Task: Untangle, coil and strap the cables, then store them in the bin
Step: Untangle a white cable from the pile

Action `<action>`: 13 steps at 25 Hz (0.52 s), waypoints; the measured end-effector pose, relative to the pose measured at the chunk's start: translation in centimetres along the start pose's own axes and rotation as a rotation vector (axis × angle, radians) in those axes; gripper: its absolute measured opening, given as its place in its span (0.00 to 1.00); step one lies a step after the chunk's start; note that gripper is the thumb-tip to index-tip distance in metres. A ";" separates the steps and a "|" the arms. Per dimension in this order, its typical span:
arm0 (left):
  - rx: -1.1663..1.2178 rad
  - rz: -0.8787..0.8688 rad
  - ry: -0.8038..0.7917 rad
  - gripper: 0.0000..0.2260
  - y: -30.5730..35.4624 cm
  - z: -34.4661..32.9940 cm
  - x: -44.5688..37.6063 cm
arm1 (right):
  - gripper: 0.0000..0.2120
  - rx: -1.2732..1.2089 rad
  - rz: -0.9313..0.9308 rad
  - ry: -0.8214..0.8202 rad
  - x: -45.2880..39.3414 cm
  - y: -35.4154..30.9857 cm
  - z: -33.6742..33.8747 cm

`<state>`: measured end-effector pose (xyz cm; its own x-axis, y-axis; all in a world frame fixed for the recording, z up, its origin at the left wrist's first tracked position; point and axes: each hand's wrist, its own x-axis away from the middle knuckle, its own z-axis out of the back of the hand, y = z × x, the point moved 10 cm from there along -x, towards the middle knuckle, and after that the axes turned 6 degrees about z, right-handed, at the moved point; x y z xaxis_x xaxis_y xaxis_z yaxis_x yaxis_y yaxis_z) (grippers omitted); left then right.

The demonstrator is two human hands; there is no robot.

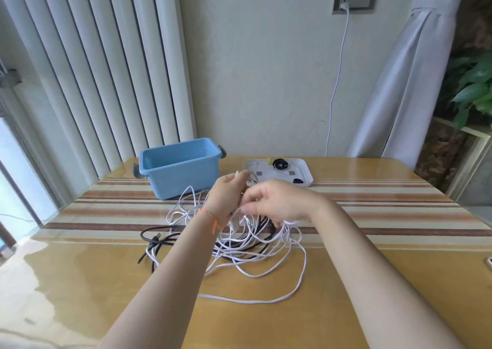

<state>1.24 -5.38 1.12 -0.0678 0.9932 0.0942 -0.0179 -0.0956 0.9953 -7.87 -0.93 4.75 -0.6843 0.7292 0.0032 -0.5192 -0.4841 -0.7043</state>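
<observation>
I am at the first step, untangling, and nothing looks coiled or strapped yet. My left hand (229, 191) is raised above the tangle with its fingers curled round a bunch of white cable strands (255, 244), lifting them off the table (372, 282). My right hand (277, 202) sits just beside it, fingers bent and pinching into the same strands, though exactly which strand it has I cannot tell, because the picture blurs there.

Below and around both grips the cables hang and sprawl in loose loops. The white ones are thin and limp, crossing many times, and 1 long run trails toward me from under my right hand. At least 1 black cable (159, 238) is woven through, with its end lying out to the left of my left wrist.

Next, I judge, I need to find 1 free end and draw it back through the loops while the other hand holds the knot slack; tugging would tighten it.

The blue bin (181, 170) stands beyond my left hand. The white tray (306, 174) with dark straps (281, 164) lies beyond my right.
</observation>
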 end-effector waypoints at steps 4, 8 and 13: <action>0.025 0.044 -0.268 0.18 -0.4 -2.4 1.1 | 0.10 -0.246 0.045 0.289 -0.1 2.0 3.3; 0.001 0.134 -0.451 0.23 -1.4 -3.6 1.5 | 0.16 -0.329 0.010 0.662 0.7 4.4 6.5; -0.255 0.104 -0.528 0.24 -1.4 -4.3 2.9 | 0.17 -0.504 -0.042 0.637 -0.1 6.1 5.3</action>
<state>-3.25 -2.64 -0.06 0.4217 0.8699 0.2556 -0.2817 -0.1423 0.9489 -13.73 -6.52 4.19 -0.1679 0.9507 -0.2607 -0.1410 -0.2849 -0.9481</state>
